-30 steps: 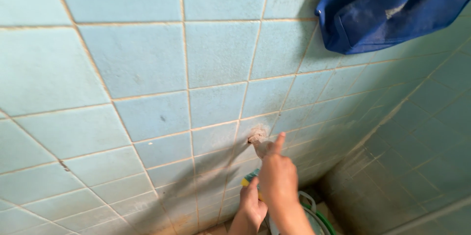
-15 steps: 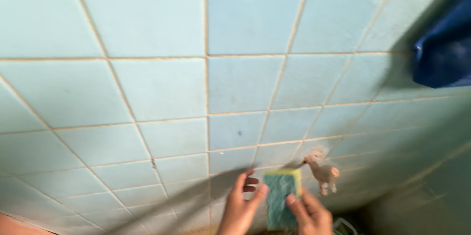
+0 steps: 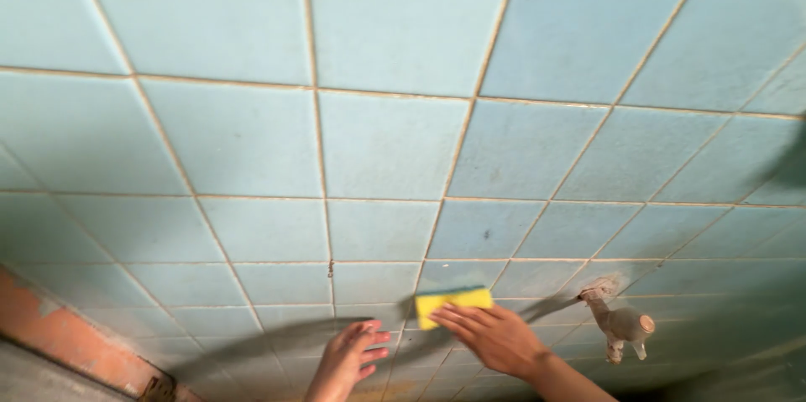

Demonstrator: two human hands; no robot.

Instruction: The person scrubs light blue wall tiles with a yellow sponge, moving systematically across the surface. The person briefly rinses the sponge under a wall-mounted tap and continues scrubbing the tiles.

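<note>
Where pale blue wall tiles (image 3: 386, 146) spread, right hand (image 3: 495, 336) presses sponge (image 3: 452, 302), left hand (image 3: 348, 357) open

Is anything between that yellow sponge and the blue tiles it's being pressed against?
Nothing visible. The right hand holds the yellow rectangular sponge flat on the light blue tiled wall; the wall tap sits off to its right.
</note>
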